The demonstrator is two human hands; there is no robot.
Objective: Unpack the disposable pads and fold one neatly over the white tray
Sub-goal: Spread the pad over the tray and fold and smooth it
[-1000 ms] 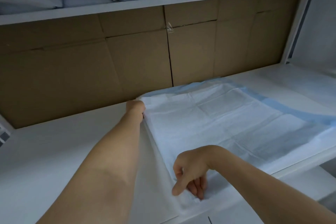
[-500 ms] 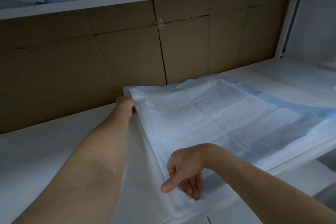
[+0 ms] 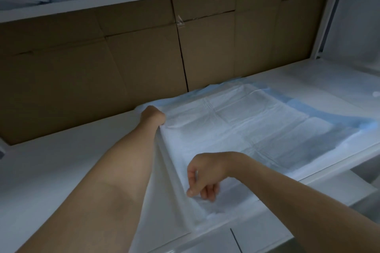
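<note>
Head view: disposable pad (image 3: 236, 129) lies spread over the white tray (image 3: 320, 178) on the shelf. Left hand (image 3: 153, 116) grips its far left corner, fingers curled; right hand (image 3: 203, 176) pinches the near left edge. To do it well, likely pull both corners evenly, keep the edge taut, tuck along the tray rim without wrinkles.

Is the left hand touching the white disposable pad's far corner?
Touching. The head view shows the left hand gripping the white disposable pad at its far corner.
</note>
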